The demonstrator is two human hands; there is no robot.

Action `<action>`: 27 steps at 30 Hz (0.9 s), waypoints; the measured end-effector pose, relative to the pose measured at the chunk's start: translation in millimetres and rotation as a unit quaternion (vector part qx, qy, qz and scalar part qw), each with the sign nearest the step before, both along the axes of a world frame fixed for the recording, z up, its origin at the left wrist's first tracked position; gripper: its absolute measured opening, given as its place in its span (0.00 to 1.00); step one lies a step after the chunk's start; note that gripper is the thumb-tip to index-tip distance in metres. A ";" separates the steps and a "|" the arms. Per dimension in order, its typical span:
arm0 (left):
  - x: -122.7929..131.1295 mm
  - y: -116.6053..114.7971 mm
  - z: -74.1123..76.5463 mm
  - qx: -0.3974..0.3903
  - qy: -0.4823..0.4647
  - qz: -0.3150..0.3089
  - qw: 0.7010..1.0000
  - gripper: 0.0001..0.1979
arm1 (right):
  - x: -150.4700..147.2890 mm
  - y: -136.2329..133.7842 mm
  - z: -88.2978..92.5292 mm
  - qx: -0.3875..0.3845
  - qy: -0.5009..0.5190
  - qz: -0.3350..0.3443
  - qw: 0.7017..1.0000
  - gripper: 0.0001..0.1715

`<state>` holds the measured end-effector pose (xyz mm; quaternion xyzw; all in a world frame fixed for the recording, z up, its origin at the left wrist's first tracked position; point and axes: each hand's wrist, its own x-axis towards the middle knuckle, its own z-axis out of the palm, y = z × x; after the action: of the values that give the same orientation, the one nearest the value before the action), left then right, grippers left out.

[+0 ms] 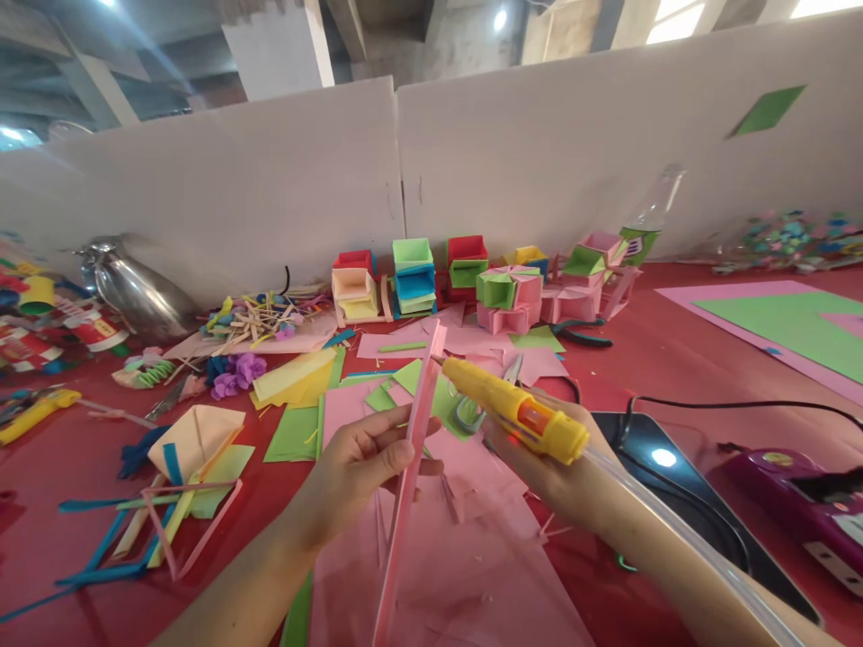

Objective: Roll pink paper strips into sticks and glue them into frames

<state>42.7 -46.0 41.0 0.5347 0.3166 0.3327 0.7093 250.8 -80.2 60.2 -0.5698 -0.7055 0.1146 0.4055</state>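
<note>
My left hand (378, 454) pinches a long folded strip of pink paper (411, 467), held upright at a slight tilt over the middle of the table. A yellow hot glue gun (516, 406) is in my right hand (546, 467), its fingers wrapped round the handle beneath. The gun's nozzle points left and is at the strip's edge near the top; I cannot tell whether it touches. A clear glue stick trails from the gun's back along my right forearm. Below my hands lie pink paper sheets (485, 557), with scissors (468, 413) partly hidden behind the gun.
Folded paper boxes (414, 279) and pink-green paper constructions (509, 301) stand along the white partition (539, 162). Paper strips (162, 521) lie at left, near a steel jug (138, 288). At right are a phone-like dark panel (701, 512), a purple power strip (796, 503) and black cable.
</note>
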 end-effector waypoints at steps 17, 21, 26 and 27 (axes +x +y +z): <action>-4.0 11.9 -2.4 0.020 -0.025 0.076 0.997 0.20 | -9.1 -3.1 -15.2 -0.011 -0.090 0.120 0.989 0.10; -3.5 12.2 -1.5 0.049 -0.030 0.081 0.995 0.19 | -9.7 -3.1 -14.9 -0.011 -0.099 0.119 0.988 0.10; -4.6 14.2 -1.1 0.061 -0.051 0.090 0.993 0.19 | -12.6 -4.2 -14.1 -0.006 -0.108 0.138 0.985 0.12; -5.3 15.1 -1.4 0.061 -0.052 0.094 0.992 0.19 | -13.0 -4.6 -14.3 -0.006 -0.111 0.142 0.984 0.11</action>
<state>37.4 -30.9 39.6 0.5271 0.3074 0.4440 0.6561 237.7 -84.8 45.9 -0.4755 -0.8190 0.1113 0.3013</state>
